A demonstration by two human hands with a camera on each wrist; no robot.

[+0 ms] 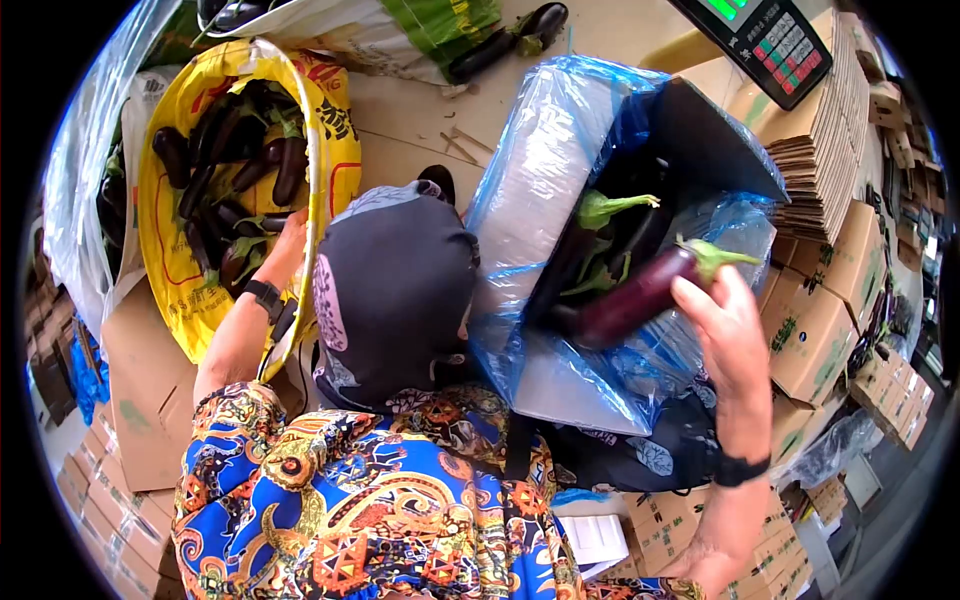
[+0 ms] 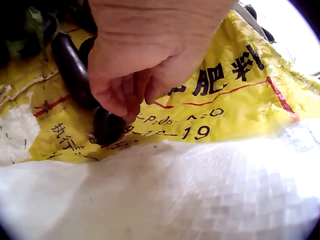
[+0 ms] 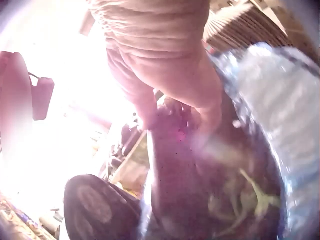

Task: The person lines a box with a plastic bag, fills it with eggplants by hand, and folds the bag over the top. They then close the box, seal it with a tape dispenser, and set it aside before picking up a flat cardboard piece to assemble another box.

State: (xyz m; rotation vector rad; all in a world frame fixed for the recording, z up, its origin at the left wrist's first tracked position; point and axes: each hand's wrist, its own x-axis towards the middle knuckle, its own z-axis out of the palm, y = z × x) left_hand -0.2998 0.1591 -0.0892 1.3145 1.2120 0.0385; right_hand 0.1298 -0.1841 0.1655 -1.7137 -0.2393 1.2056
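Observation:
In the head view my right hand (image 1: 725, 325) grips a purple eggplant (image 1: 640, 300) near its green cap, tilted over a box lined with blue plastic (image 1: 525, 200). More eggplants with green stems (image 1: 600, 210) lie inside that box. My left hand (image 1: 288, 250) reaches into a yellow sack (image 1: 335, 110) holding several eggplants (image 1: 290, 170). In the left wrist view, the curled fingers of that hand (image 2: 145, 55) pinch the end of a dark eggplant (image 2: 107, 129). Glare washes out much of the right wrist view, where the right hand (image 3: 165, 60) holds the eggplant (image 3: 175, 165).
A scale with a keypad (image 1: 780, 50) stands at the top right, beside stacked flat cardboard (image 1: 825, 130). Closed cartons (image 1: 815, 330) are at the right. Two loose eggplants (image 1: 485, 55) lie on the floor beyond the box. A clear plastic bag (image 1: 80, 210) stands at the left.

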